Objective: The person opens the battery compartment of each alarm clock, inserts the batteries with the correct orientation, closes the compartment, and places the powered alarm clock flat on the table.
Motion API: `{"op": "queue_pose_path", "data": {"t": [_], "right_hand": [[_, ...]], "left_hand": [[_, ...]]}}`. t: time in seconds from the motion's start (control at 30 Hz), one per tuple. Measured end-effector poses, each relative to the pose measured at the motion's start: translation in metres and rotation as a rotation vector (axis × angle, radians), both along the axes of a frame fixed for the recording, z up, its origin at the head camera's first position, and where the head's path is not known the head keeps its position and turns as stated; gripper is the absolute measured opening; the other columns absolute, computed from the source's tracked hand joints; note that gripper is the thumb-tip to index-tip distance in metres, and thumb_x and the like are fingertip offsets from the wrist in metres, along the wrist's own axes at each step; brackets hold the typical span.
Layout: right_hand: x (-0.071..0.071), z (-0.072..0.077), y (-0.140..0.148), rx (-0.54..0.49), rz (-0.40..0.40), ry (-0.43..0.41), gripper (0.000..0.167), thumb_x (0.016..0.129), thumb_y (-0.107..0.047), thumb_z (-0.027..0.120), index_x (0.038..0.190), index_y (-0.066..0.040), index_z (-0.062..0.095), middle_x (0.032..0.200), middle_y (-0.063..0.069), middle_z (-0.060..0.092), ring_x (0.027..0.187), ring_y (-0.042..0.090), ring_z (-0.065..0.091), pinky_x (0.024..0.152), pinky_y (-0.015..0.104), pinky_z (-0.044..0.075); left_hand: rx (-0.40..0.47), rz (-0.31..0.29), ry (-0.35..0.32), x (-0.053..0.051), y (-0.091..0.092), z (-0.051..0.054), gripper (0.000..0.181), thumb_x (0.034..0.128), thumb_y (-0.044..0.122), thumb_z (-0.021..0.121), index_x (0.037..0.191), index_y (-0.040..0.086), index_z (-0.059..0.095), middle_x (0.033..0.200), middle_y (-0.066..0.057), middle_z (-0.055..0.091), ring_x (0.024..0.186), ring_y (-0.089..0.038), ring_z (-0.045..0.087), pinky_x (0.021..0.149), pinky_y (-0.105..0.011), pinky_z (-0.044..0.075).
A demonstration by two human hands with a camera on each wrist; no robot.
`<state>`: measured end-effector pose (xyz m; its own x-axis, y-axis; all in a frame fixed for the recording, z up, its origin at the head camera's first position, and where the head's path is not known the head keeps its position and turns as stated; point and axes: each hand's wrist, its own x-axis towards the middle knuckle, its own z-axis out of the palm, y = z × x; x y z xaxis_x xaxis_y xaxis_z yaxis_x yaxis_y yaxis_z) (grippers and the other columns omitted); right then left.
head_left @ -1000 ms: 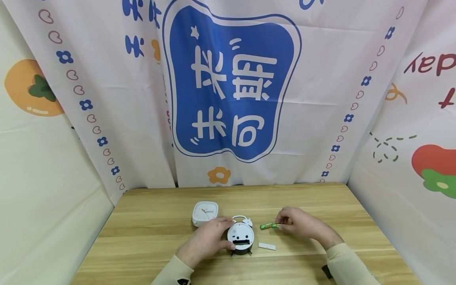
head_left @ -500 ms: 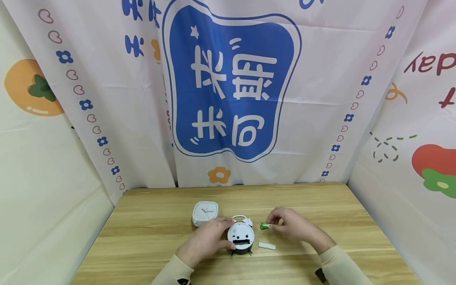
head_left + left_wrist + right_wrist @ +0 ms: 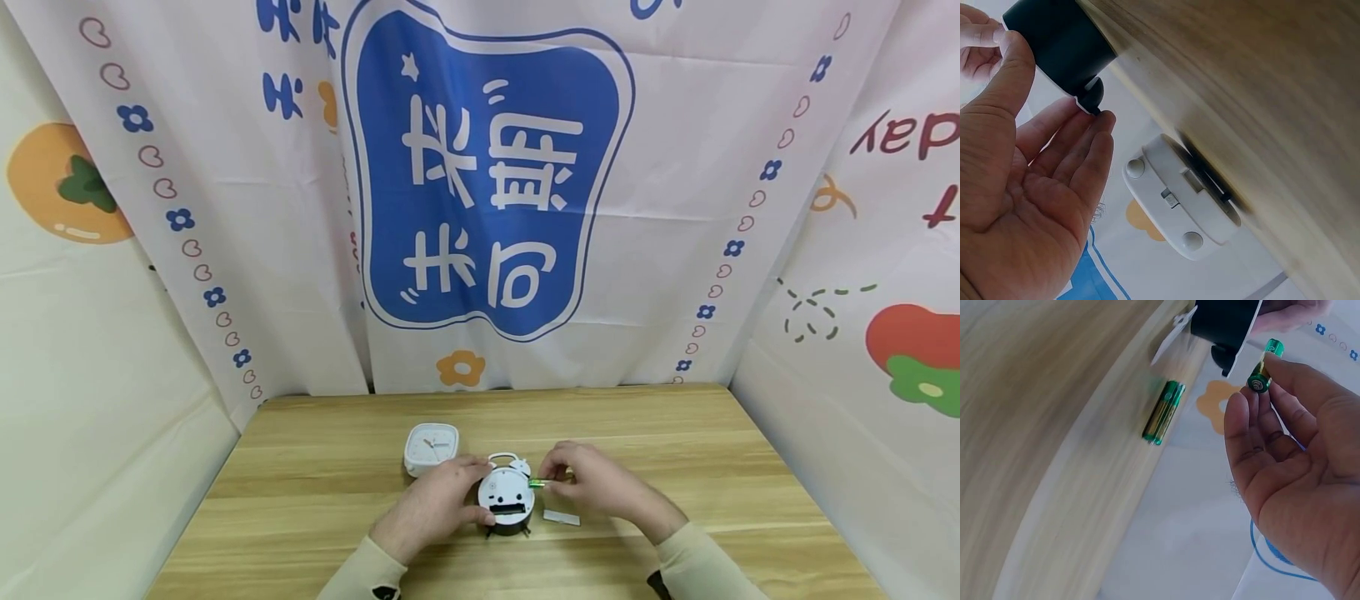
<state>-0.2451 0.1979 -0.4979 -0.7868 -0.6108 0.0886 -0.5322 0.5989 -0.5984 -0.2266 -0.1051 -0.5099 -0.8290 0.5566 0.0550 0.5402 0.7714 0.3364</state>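
- While L hand (image 3: 442, 496) steadies the alarm clock (image 3: 497, 485), its thumb sits on the lower rim & its fingers reach the upper side by the bell; grip spans the edge, palm off to the L.
- R hand (image 3: 596, 482) comes in from the R, wrist bent inward; narrow pinch btwn thumb & fingertips on a green battery (image 3: 537, 482), other fingers loosely curved under it (R wrist view).
- Batt. is at the clock's R edge, overlapping the rim in head view; can't tell if touching.
- Clock lies back-up on the tabletop (image 3: 315, 483), white back, dark body.
- Batt. bay (image 3: 507, 509) in the back: uncovered, dark inside, too small to see more.
- White cover strip (image 3: 562, 517) flat just R of clock, nr its lower edge.
- 2nd batt. (image 3: 1164, 412), green w/ gold, lies on tabletop nr R hand.
- White square clock (image 3: 432, 444) beyond L hand, dial visible.
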Motion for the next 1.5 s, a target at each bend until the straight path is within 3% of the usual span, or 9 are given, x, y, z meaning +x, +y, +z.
{"op": "queue_pose_path", "data": {"t": [0.37,0.8,1.07,1.5], "right_hand": [[0.005,0.001,-0.015,0.002,0.035,-0.008,0.008,0.106,-0.012,0.088,0.111,-0.015,0.083,0.109,-0.001,0.080,0.101,0.000,0.069,0.092,0.030,0.069],[0.010,0.000,-0.025,0.043,0.037,0.021,0.012,0.105,-0.010,0.088,0.114,-0.017,0.087,0.108,-0.008,0.076,0.098,-0.003,0.066,0.086,0.025,0.066],[0.011,0.000,-0.030,0.063,0.066,0.042,0.016,0.101,-0.004,0.090,0.107,-0.018,0.088,0.108,-0.008,0.078,0.095,-0.004,0.063,0.080,0.018,0.060],[0.011,-0.002,-0.036,0.068,0.078,0.055,0.016,0.100,-0.008,0.094,0.097,-0.019,0.083,0.101,-0.011,0.075,0.092,-0.004,0.062,0.080,0.017,0.060]], "left_hand": [[-0.015,0.010,-0.017,0.001,0.000,0.001,0.078,0.0954,0.045,0.098,0.158,0.006,0.073,0.164,-0.014,0.073,0.151,-0.033,0.071,0.128,-0.051,0.061],[0.022,-0.005,0.063,0.007,0.004,-0.002,0.074,0.0957,0.040,0.099,0.152,-0.002,0.074,0.160,-0.018,0.075,0.147,-0.036,0.074,0.126,-0.053,0.063],[0.016,-0.006,0.081,0.008,0.005,-0.003,0.073,0.0962,0.039,0.099,0.152,-0.001,0.075,0.160,-0.018,0.075,0.147,-0.036,0.074,0.126,-0.052,0.063],[0.010,-0.006,0.077,0.007,0.005,-0.002,0.072,0.0967,0.040,0.099,0.151,-0.001,0.075,0.160,-0.018,0.075,0.146,-0.036,0.074,0.124,-0.052,0.064]]}}
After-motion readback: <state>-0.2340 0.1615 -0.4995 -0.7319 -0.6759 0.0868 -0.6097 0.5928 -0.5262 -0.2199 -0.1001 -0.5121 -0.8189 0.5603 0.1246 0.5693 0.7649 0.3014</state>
